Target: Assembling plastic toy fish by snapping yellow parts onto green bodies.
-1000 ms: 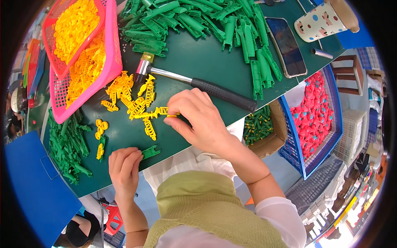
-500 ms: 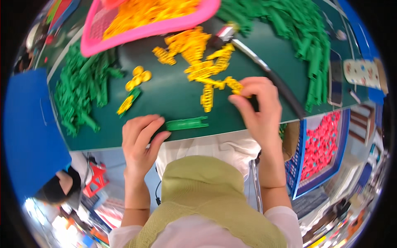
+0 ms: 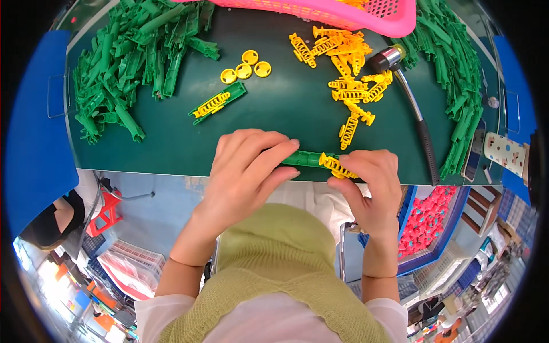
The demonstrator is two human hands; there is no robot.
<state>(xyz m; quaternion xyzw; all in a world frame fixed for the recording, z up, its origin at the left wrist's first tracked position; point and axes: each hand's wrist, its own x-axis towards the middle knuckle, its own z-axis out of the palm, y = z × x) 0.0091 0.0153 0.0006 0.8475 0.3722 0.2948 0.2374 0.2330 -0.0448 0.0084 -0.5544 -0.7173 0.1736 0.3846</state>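
My left hand point(image 3: 243, 168) pinches the left end of a green plastic half-tube point(image 3: 306, 158) at the table's near edge. Between the thumb and fingers of my right hand point(image 3: 374, 182) is a yellow ribbed plastic insert point(image 3: 333, 164), lying over the tube's right end. Whether it is seated in the tube I cannot tell. Farther left lies another green half-tube point(image 3: 237, 90) with a yellow ribbed insert point(image 3: 213, 105) in it. Several round yellow caps point(image 3: 243, 71) lie just beyond that one. A loose cluster of yellow inserts point(image 3: 349, 86) lies beyond my right hand.
Heaps of green half-tubes point(image 3: 154, 43) lie at far left and right. A pink basket point(image 3: 320, 16) with yellow pieces stands at the back. Right of the yellow inserts lies a hammer point(image 3: 420, 126). A blue crate point(image 3: 437, 251) of pink pieces is beside the table, right.
My right hand has brought a yellow insert from the cluster to the green half-tube held by my left hand. The view has shifted, so the tabletop things sit elsewhere in the picture.
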